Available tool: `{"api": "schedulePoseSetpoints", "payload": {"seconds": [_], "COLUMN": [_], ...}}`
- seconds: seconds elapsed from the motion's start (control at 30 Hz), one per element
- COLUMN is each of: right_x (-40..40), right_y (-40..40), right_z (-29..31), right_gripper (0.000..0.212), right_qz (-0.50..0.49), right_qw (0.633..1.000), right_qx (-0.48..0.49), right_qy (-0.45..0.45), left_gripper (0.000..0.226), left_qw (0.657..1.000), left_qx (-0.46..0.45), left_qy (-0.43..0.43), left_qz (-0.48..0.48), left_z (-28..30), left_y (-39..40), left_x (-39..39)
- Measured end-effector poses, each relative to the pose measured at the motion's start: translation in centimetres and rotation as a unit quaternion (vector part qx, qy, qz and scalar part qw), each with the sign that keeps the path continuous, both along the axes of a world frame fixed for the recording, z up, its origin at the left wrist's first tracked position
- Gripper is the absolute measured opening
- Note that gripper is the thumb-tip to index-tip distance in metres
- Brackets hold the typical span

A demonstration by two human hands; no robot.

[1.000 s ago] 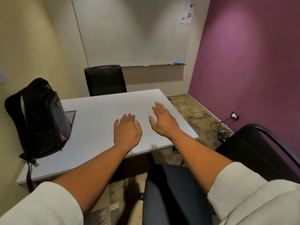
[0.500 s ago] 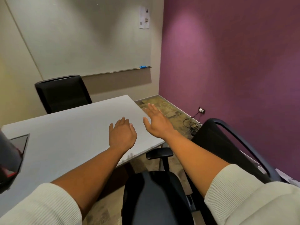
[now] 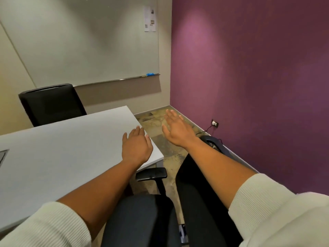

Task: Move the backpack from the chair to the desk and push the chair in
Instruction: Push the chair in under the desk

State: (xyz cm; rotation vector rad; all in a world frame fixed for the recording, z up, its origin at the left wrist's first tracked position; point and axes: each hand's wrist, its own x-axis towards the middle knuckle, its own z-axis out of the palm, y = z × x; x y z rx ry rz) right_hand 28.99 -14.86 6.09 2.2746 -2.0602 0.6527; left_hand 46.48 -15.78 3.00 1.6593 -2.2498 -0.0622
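I can't read the print on the paper sheets (image 3: 150,18) taped to the wall. My left hand (image 3: 136,148) floats over the grey desk (image 3: 62,148) corner, fingers loose, holding nothing. My right hand (image 3: 176,130) is spread open, empty. The black chair (image 3: 142,220) sits below my wrists, armrest (image 3: 151,174) beside the desk edge. No backpack in sight.

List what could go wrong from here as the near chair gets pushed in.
1. The near chair's armrest sits close under the desk corner; pushed straight, it might knock the edge.
2. Both hands, left hand and right hand, hover open and off the near chair, so a hurried grab could swivel it.
3. A cable trails from the wall outlet near the chair; the base may snag it.
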Motion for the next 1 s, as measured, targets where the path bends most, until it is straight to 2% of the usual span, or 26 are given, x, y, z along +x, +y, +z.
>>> {"api": "schedulePoseSetpoints", "payload": {"seconds": [0.2,0.43,0.77,1.0], "right_x": [-7.3,-12.9,-16.3,-14.7], "right_y": [0.8,1.6,-3.9,-9.4], "right_z": [-0.1,-0.8,-4.1,-6.8], "right_gripper": [0.055,0.054,0.052,0.052], "right_qz": [0.062,0.114,0.153,0.206], "right_qw": [0.998,0.993,0.987,0.975], "right_qx": [0.017,0.016,0.042,0.081], "right_qy": [0.006,-0.03,-0.035,-0.024], "left_gripper": [0.054,0.054,0.054,0.053], "left_qw": [0.996,0.992,0.991,0.984], "left_qx": [-0.002,0.011,0.041,0.053], "left_qy": [0.027,-0.011,-0.016,0.0], "left_qz": [0.084,0.125,0.128,0.169], "left_z": [0.3,-0.5,-2.3,-4.2], "left_y": [2.6,4.2,-2.2,-6.6], "left_x": [-6.3,-10.8,-16.3,-16.2]}}
